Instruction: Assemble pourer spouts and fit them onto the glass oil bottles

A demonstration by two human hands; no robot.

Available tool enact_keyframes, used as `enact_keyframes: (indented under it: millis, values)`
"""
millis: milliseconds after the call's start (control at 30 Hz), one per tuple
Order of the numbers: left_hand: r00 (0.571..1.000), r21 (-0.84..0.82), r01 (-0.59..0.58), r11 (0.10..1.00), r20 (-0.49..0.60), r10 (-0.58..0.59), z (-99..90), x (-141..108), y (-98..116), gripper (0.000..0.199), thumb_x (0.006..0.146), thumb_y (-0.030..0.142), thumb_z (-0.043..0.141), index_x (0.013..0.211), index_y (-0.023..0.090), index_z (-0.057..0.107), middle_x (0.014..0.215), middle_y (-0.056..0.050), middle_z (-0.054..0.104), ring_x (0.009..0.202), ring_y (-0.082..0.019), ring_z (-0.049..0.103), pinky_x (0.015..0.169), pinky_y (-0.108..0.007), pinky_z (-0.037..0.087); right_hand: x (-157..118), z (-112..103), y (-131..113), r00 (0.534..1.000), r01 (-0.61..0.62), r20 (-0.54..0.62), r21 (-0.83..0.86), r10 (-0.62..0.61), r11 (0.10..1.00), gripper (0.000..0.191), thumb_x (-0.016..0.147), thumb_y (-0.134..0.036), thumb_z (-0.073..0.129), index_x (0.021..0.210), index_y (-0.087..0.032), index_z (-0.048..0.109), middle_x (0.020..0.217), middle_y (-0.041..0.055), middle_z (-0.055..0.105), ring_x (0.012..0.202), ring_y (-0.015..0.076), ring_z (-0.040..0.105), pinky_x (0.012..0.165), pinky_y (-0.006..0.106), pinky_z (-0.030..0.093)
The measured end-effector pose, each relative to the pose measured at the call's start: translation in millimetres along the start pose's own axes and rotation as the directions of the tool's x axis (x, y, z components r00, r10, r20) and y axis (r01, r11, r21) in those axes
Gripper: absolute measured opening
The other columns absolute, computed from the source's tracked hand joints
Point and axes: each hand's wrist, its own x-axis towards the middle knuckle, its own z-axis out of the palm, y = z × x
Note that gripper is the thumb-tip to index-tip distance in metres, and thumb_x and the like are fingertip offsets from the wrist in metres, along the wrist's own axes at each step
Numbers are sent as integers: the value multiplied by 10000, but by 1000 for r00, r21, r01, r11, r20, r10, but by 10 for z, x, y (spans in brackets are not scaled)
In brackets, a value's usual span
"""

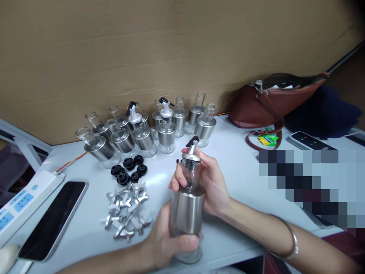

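Note:
I hold one glass oil bottle [188,211] with a brushed-metal sleeve nearly upright at the table's front edge. My left hand [164,239] is wrapped round its lower body, the thumb across the front. At the neck, my right hand [215,186] closes round the glass just under the pourer spout [191,155], which sits in the bottle mouth. This spout is silvery with a black flip cap. To the left lie a pile of silver spout parts [127,207] and several black rubber stoppers [129,169]. A few tiny black pieces [179,161] show behind my fingers.
Several similar bottles [122,140] stand along the cardboard wall [171,49], two with spouts fitted. On the left are a phone [54,220] and a power strip [24,201]. A brown handbag [273,101], green-yellow packet [268,140] and white device [310,140] lie at right.

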Motion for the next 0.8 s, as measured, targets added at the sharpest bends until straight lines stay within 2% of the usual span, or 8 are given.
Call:
enact_keyframes:
  millis: [200,300,400,533,600,667,733,800]
  values:
    - [999,12,-25,1000,-42,25,-19,-7,-66,485,611,468,788,904,115,629,733,-77,683,655,-167,606,596,-258,458,59,64,28,1000,8,-29,10,-7,1000,270,813,-509,468,882,-249,440,461,-82,558,454,137,599,595,268,477]
    - [996,-13,-55,998,-65,54,-24,-12,-90,494,606,474,789,907,115,632,734,-84,689,662,-181,621,604,-272,469,85,80,27,1000,4,-13,4,-4,1000,250,808,-488,470,854,-247,420,453,-79,569,449,136,610,596,261,472]
    - [998,-5,-52,999,-41,52,-13,-20,-84,494,602,475,790,891,108,631,724,-88,683,655,-181,619,605,-275,467,93,83,33,1000,22,11,-2,-22,1000,254,811,-486,476,835,-245,402,447,-78,566,445,139,614,588,260,469]
    - [997,27,-51,998,-58,52,5,-30,-49,516,611,498,780,924,130,595,792,-89,688,718,-207,637,654,-300,484,63,91,41,998,57,23,-39,-57,998,301,853,-543,458,862,-247,402,460,-81,557,445,149,598,542,262,450]
    - [996,102,-59,993,-63,66,18,-23,-17,534,621,519,765,949,139,583,821,-87,687,748,-220,635,693,-322,489,30,99,26,994,109,36,-123,-106,986,346,871,-587,444,899,-242,442,509,-61,578,488,151,595,528,257,434]
    - [990,223,-68,972,-109,94,39,-4,17,531,633,524,756,963,147,580,873,-87,681,819,-244,627,753,-346,490,-12,106,-3,984,176,40,-284,-172,942,356,842,-566,548,956,-231,509,649,-27,625,582,144,590,557,256,431]
    - [968,317,-75,945,-203,145,65,17,39,533,657,506,750,1020,165,562,1000,-89,664,960,-275,604,851,-368,476,-63,113,-39,969,223,11,-460,-246,859,366,774,-455,696,1035,-238,559,824,-5,640,685,143,575,624,267,445]
    - [945,357,-88,930,-265,192,85,28,36,579,698,489,733,1140,189,510,1163,-93,616,1119,-296,546,957,-385,433,-119,119,-70,951,240,-24,-571,-309,785,400,735,-351,752,1081,-263,571,910,-4,629,753,153,565,694,288,455]
